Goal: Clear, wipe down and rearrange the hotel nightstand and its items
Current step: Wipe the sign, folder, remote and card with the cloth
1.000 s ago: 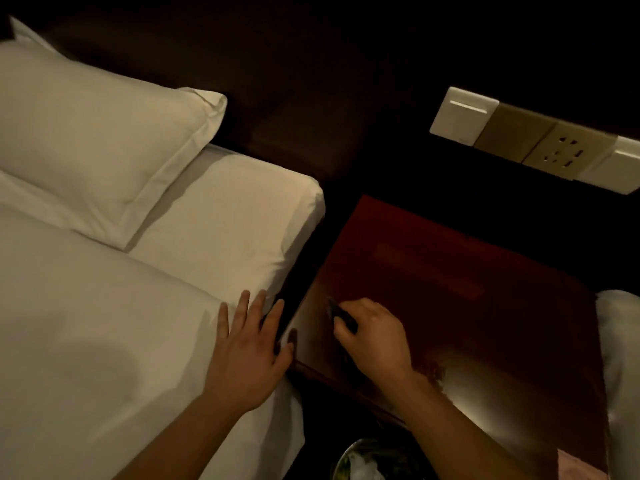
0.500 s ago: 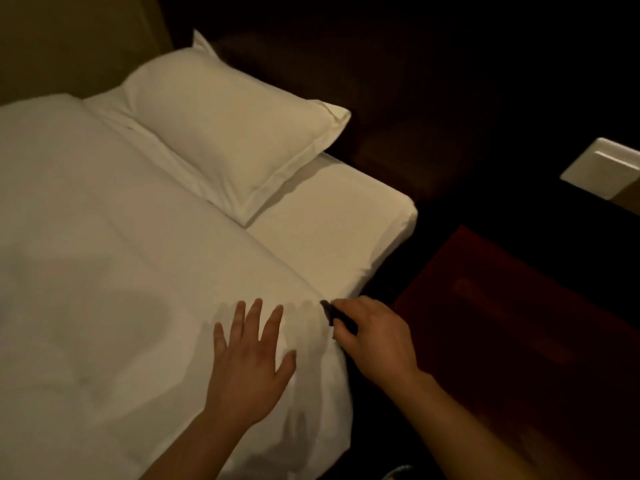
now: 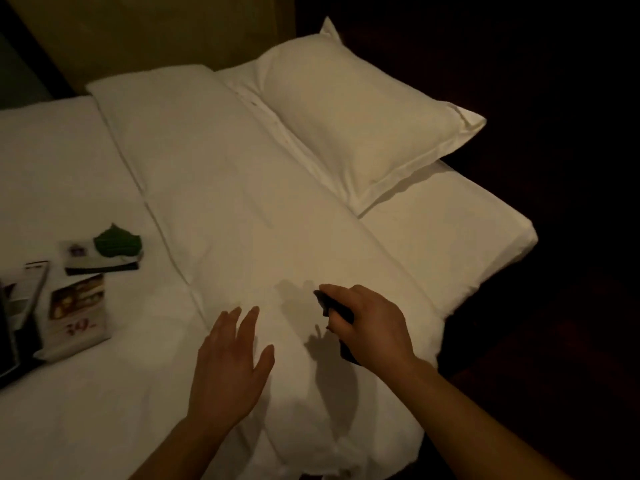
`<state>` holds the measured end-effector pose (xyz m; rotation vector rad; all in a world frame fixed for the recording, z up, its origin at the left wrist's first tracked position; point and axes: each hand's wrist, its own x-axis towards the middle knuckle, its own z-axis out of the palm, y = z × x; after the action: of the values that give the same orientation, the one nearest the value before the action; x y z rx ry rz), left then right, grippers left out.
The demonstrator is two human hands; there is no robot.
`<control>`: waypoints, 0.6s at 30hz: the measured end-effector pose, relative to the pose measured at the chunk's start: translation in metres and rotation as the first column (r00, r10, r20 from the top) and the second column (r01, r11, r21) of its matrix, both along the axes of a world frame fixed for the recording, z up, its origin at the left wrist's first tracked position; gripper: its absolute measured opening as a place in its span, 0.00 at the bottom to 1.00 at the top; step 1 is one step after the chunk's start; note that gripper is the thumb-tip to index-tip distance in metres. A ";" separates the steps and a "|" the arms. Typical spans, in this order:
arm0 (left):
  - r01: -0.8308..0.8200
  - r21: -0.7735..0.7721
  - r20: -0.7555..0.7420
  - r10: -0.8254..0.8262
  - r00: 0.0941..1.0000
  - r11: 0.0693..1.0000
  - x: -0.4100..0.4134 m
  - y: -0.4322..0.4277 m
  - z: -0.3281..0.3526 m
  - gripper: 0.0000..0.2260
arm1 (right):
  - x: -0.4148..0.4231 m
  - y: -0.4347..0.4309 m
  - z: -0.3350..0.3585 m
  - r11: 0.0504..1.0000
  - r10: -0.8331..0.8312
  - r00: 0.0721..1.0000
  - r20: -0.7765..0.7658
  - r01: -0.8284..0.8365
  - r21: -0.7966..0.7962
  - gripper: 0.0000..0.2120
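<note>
Two hands hang low over the bed [image 3: 450, 247]: the left hand [image 3: 232, 358] lies palm-down over the white duvet [image 3: 242, 202] with its fingers straight and spread, holding nothing, while the right hand [image 3: 372, 329] is curled tight round a dark object [image 3: 329, 304] — one end pokes out past the fingertips and another bit shows under the palm, but the light is too dim to say whether it is a cloth or something hard. By my reading this is the clearing step: the dark object is held just over the duvet and not yet set down. Further left, well apart from both hands, other small items lie on the bed — a printed leaflet [image 3: 78, 306], a booklet [image 3: 100, 263] with a green leaf-shaped piece [image 3: 117, 239] on top of it, and a dark tray [image 3: 7, 337] cut off by the frame edge. The next move probably calls for lowering the object onto a bare patch of bedding near that group and loosening the fingers, gently, since the soft surface may let it tip or slide. Beyond, a pillow [image 3: 363, 126] sits at the head of the bed; the bedside desk itself is lost in the dark on the right.
</note>
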<state>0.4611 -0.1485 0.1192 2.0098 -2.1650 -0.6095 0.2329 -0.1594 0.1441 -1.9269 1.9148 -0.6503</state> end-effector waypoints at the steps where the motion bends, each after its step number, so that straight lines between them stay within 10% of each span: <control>1: -0.015 0.010 0.010 0.015 1.000 1.000 0.015 -0.003 -0.002 0.33 | 0.014 -0.006 0.001 1.000 0.005 1.000 0.006 -0.005 -0.003 0.18; 18: -0.246 0.083 0.072 0.240 0.968 0.966 0.235 -0.039 -0.018 0.30 | 0.260 -0.103 0.009 0.967 0.238 0.968 0.079 -0.244 0.074 0.19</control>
<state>0.6963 -0.1877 0.1007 2.3239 -1.9097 -0.6292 0.4928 -0.2621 0.1534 -2.0141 1.6057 -0.5480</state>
